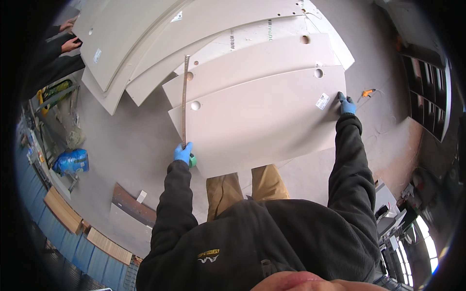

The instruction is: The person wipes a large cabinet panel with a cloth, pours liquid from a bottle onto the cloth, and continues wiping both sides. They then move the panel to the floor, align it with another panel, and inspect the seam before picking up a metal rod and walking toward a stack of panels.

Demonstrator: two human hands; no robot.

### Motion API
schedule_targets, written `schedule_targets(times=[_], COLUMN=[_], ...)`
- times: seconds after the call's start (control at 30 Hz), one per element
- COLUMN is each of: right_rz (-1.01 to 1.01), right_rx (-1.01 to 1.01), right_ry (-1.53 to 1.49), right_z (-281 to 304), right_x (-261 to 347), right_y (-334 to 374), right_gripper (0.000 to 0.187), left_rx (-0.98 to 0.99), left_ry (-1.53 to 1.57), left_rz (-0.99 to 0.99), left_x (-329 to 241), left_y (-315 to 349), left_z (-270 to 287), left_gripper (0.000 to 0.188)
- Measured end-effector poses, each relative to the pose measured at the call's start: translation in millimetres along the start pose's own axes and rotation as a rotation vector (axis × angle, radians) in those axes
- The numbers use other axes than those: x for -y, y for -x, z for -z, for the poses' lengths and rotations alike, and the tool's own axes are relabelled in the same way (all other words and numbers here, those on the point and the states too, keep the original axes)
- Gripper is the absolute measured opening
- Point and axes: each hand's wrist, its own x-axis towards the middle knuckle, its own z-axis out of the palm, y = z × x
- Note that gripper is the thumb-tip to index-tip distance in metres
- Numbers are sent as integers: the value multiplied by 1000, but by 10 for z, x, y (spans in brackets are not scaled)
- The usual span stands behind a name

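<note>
1. The left hand [183, 153], in a blue glove, is closed around a green tape case [192, 160] at the near left edge of the top board [262, 121].
2. The tape blade [185, 99] runs from that hand straight up along the left end of the board, past a round hole [195, 105], and ends over the boards behind.
3. The right hand [346, 105], also in a blue glove, lies on the right edge of the same board, fingers pressed on it; whether they curl under the edge I cannot tell.
4. A small white label [322, 101] sits on the board just left of the right hand, and a second round hole [318, 73] lies near the board's far right corner.
5. The top board is pale beige and lies flat on a stack of like boards [252, 58], which fan out toward the far side.
6. More large pale sheets [126, 43] lie overlapped to the far left on the grey floor [131, 145].
7. An orange tool [368, 92] lies on the floor just right of the right hand, not touching it.
8. Another person's hands [72, 44] and dark sleeves show at the far left rim, near the edge of the sheets.
9. A blue bag [72, 161] sits on the floor at the left, well apart from the boards.
10. Wooden planks [63, 209] lie by a blue wall at the lower left.
11. The person's tan trousers [245, 186] show below the near edge of the board.
</note>
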Motion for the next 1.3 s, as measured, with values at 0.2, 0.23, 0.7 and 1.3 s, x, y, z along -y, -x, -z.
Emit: schedule_targets(times=[0.2, 0.23, 0.7, 1.3], right_rz=[-40, -118, 70, 292], right_rx=[13, 149, 4, -282], right_ry=[-45, -72, 292, 394], right_z=[-173, -140, -326, -107], right_x=[138, 183, 74, 361], right_y=[-67, -110, -818, -125], right_gripper=[91, 94, 83, 47], left_rx=[-31, -31, -34, 168], left_ry=[-18, 16, -251, 327], left_rz=[-2, 57, 77, 68], left_x=[-132, -120, -237, 12], left_y=[-153, -93, -205, -57], left_z=[-69, -64, -111, 650], left_gripper=[30, 31, 38, 40])
